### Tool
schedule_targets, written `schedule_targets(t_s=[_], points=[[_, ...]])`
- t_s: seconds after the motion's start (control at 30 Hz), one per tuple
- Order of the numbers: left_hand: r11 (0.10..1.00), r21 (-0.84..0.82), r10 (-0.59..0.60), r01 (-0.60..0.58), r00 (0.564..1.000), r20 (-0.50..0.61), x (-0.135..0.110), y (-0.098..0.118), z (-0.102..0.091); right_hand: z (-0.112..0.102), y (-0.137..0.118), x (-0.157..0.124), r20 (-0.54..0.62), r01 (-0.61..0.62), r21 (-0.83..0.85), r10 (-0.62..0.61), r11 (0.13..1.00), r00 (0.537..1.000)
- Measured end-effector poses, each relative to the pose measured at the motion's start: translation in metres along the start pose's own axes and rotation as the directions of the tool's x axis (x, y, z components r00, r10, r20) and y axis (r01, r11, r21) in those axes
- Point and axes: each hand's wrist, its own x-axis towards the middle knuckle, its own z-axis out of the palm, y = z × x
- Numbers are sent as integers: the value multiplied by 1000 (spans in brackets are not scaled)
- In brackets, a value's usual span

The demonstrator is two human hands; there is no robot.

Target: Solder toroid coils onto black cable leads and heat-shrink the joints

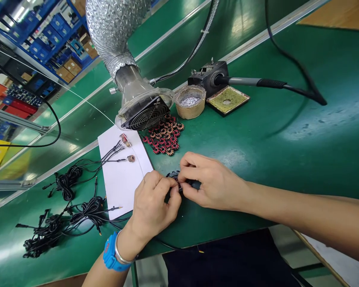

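Observation:
My left hand [157, 199] is closed in a pinch at a small dark part with a ridged rim [173, 174]. From the other side my right hand [211, 183] pinches the same spot, fingertips touching or nearly touching the left ones. Most of the part is hidden behind the fingers, so its kind is unclear. A thin silvery wire [138, 157] runs down from the upper left to my left hand. Just beyond the hands lies a pile of small red-and-black toothed rings [164, 137]. A white sheet [119, 195] lies left of my left hand.
Bundled black cables [89, 211] lie at left, some ends on the sheet near a small copper-coloured coil [131, 158]. A fume extractor hood [146, 107] hangs over the rings. Behind stand a solder pot [190, 102], a yellow sponge tray [228, 100] and a soldering iron [245, 81] in its holder.

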Motion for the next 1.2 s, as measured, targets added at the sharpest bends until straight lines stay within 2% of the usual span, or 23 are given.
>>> schedule_targets(t_s=[0.13, 0.23, 0.3, 0.37, 0.43, 0.5, 0.57, 0.6, 0.63, 0.67, 0.73, 0.8, 0.93, 1.07, 1.2], points=[[975, -176, -131, 134, 991, 26, -3, -9, -15, -5, -2, 1, 15, -17, 1, 17, 1000, 1000], [931, -248, -253, 269, 963, 94, -7, -18, -24, -16, -3, 3, -16, -33, 15, 34, 999, 999], [895, -265, -333, 358, 933, 138, -10, -21, -28, -27, -1, 4, -54, -103, 23, 104, 994, 993], [868, -262, -395, 422, 906, 150, -13, -24, -29, -42, 5, 2, -94, -252, 52, 256, 966, 962], [857, -255, -429, 447, 894, 126, -17, -26, -29, -57, 15, -3, -161, -434, 145, 454, 889, 876], [870, -228, -422, 438, 899, 116, -19, -28, -26, -72, 29, -7, -293, -547, 307, 625, 779, 724], [892, -169, -397, 419, 905, 149, -20, -29, -23, -85, 46, -7, -443, -538, 463, 710, 704, 548], [904, -126, -384, 409, 905, 181, -20, -29, -22, -90, 54, -5, -502, -501, 509, 714, 700, 487], [915, -77, -372, 396, 902, 221, -20, -28, -21, -94, 62, -1, -555, -457, 525, 695, 718, 456], [922, -31, -365, 385, 895, 258, -19, -27, -20, -97, 70, 4, -597, -426, 507, 662, 750, 454], [927, 15, -358, 374, 874, 330, -18, -22, -20, -98, 83, 17, -645, -415, 423, 590, 805, 486], [916, -25, -361, 400, 851, 381, -17, -16, -20, -95, 93, 31, -652, -449, 345, 555, 824, 516], [868, -164, -371, 469, 831, 414, -17, -7, -20, -88, 108, 52, -640, -508, 267, 545, 819, 541], [861, -236, -345, 452, 857, 383, -17, -1, -17, -86, 114, 55, -620, -529, 260, 560, 808, 550], [894, -235, -301, 382, 900, 316, -18, 2, -12, -88, 107, 51, -640, -495, 303, 559, 815, 528]])
